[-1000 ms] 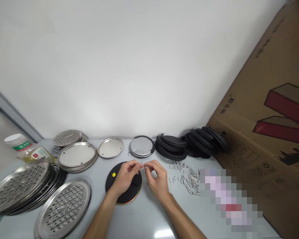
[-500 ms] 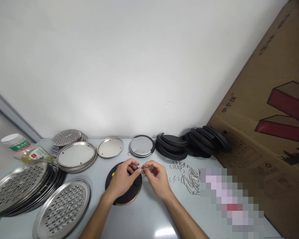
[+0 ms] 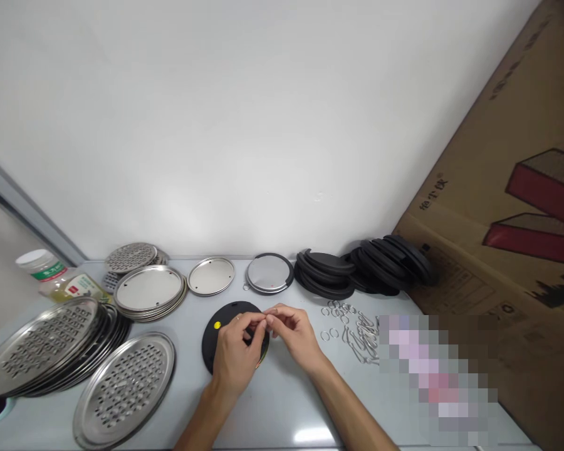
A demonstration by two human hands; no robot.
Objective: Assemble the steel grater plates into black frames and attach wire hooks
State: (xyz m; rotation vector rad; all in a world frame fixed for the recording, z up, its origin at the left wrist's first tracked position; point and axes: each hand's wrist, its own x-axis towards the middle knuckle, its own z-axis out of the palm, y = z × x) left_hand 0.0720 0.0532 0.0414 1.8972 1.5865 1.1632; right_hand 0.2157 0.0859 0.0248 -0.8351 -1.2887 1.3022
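Note:
My left hand [image 3: 237, 344] is over a black round disc [image 3: 232, 308] with a yellow dot, its thumb and index finger pinched together. Opposite it, my right hand [image 3: 294, 332] also makes a pinch, and the fingertips of both hands meet just above the disc's right edge. Whatever lies between them is too small and too covered to name. To the right of my right hand lie loose metal split rings [image 3: 333, 311] and a tangle of thin metal hooks or wire pieces [image 3: 364, 338].
Perforated metal grater discs [image 3: 126, 385] and a grater stack [image 3: 47, 341] fill the left, beside plain metal discs [image 3: 150, 288] and a bottle [image 3: 49, 272]. A silver disc with black rim [image 3: 269, 274] and black rings [image 3: 326, 269] line the wall. A cardboard box [image 3: 498, 263] stands right.
My left hand has shifted slightly right and turned more upright, showing more of the disc's yellow dot. The fingertips remain together; a metallic glint at the right fingers no longer shows.

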